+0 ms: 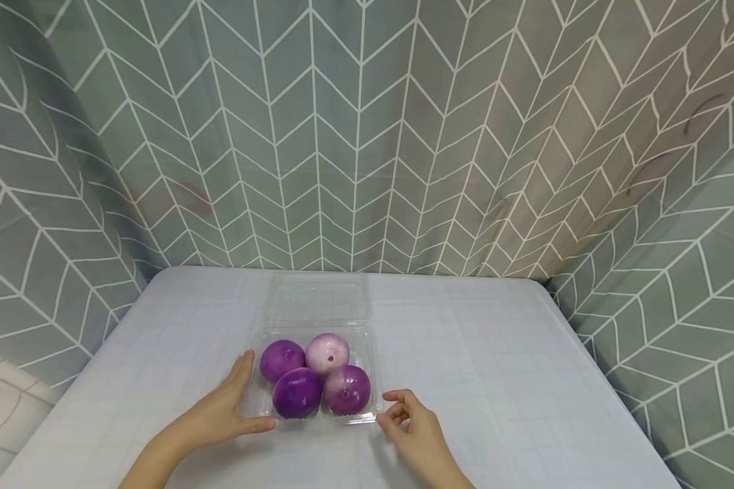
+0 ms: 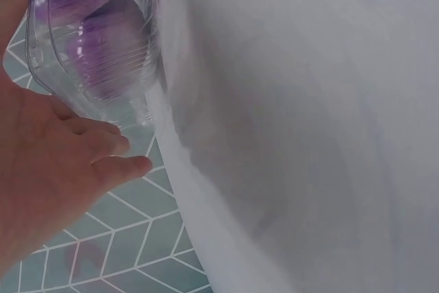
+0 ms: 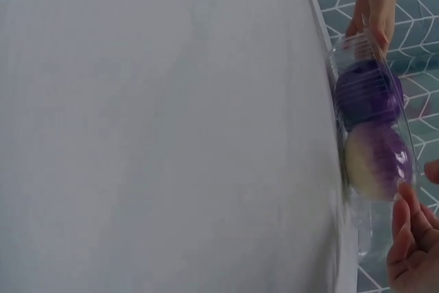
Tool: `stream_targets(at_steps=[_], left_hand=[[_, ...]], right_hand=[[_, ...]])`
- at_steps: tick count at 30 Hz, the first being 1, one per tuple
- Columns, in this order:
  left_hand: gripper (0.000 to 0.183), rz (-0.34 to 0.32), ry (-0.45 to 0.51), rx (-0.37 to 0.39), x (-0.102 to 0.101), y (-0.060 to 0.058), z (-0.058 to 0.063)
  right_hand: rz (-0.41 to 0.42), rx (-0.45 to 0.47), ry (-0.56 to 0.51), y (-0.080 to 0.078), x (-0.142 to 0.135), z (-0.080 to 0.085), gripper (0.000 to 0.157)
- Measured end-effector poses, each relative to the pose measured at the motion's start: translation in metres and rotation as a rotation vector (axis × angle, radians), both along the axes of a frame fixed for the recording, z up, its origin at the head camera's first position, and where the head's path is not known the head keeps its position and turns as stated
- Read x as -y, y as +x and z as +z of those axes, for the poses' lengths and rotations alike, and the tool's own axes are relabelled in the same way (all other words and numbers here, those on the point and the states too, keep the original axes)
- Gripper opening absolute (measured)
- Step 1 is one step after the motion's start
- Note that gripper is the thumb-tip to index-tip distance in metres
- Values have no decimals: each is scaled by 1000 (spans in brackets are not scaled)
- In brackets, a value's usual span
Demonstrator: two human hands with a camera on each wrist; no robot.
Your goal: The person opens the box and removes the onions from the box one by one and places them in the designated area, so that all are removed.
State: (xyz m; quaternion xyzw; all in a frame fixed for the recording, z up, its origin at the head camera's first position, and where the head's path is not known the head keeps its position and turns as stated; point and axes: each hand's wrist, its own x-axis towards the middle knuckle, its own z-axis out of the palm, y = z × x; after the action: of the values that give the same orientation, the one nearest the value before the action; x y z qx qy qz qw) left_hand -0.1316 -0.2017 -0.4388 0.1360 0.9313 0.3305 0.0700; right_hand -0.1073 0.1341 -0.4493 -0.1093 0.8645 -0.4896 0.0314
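Note:
A clear plastic clamshell box (image 1: 315, 333) sits on the white table, its lid (image 1: 318, 299) folded open toward the back. Several round, glossy purple fruits (image 1: 297, 392), one paler than the others, fill its base; I cannot tell their exact kind. My left hand (image 1: 217, 411) lies along the box's left side, fingers extended, thumb at the front left corner. Beside the front right corner is my right hand (image 1: 417, 435), fingers loosely bent and fingertips at the rim, with a gap between thumb and index finger. In the right wrist view, one fruit (image 3: 378, 159) fades from purple to cream.
A white cloth covers the table (image 1: 495, 380). Grey-green curtains (image 1: 355, 136) with white chevron lines hang behind it and along both sides. Pale floor tiles (image 1: 6, 401) show at the lower left.

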Motion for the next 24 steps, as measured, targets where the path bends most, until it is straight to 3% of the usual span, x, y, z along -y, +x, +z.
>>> stream_targets(at_steps=[7, 11, 18, 24], left_hand=[[127, 3, 2, 5, 0, -1, 0], [128, 6, 7, 10, 0, 0, -2], [127, 6, 8, 10, 0, 0, -3], [127, 5, 15, 4, -1, 1, -3]], right_hand=[[-63, -227, 196, -9, -6, 7, 63], [-86, -359, 226, -18, -10, 11, 73], [5, -552, 231, -40, -21, 17, 90], [45, -609, 230, -54, -24, 21, 100]])
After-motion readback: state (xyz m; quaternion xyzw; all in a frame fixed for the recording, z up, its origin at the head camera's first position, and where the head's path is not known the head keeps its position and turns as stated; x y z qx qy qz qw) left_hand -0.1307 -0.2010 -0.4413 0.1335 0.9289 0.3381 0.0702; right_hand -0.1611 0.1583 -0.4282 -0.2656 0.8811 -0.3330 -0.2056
